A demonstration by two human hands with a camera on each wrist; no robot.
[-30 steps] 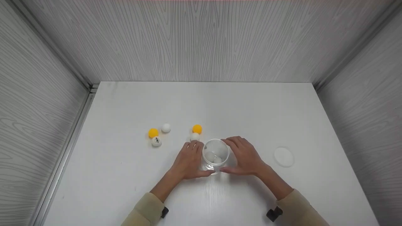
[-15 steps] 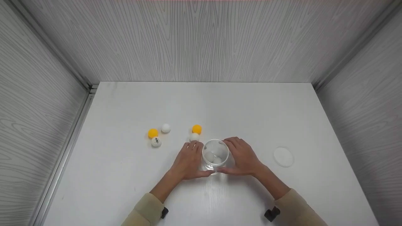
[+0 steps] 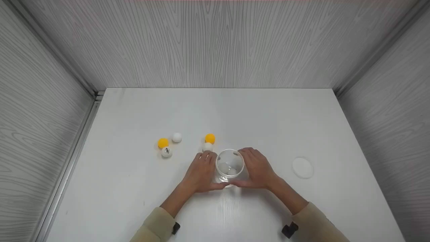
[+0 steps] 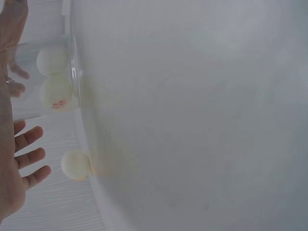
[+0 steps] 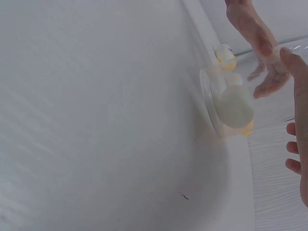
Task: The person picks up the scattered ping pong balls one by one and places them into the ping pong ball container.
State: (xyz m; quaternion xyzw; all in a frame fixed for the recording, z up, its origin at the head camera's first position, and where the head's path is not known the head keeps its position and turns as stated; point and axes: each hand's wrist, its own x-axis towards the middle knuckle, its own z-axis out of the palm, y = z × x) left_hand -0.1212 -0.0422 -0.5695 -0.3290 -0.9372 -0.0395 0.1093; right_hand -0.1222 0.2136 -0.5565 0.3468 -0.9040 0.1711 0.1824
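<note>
A clear plastic jar (image 3: 229, 179) stands upright on the white table with its mouth uncovered. White ping-pong balls (image 4: 57, 91) lie at its bottom, one bearing red print. My left hand (image 3: 201, 171) holds the jar's left side, thumb across the front. On the other side my right hand (image 3: 257, 169) curves round the jar, its thumb nearly meeting the left one. Just beyond the left fingertips is a white ball (image 3: 207, 147), touching an orange ball (image 3: 210, 138). The wrist views show the jar wall between the two hands; parts of each hand are cut off.
Farther left lie another orange ball (image 3: 163, 143), a plain white ball (image 3: 176, 137) and a white ball with a black print (image 3: 166, 152). A round translucent lid (image 3: 302, 167) lies flat on the table (image 3: 268, 114) to the right. Grey wood-grain panels enclose the back and sides.
My right hand has moved slightly left, closer in against the jar, and its thumb has come up to the left thumb. The left hand and the loose balls stay put.
</note>
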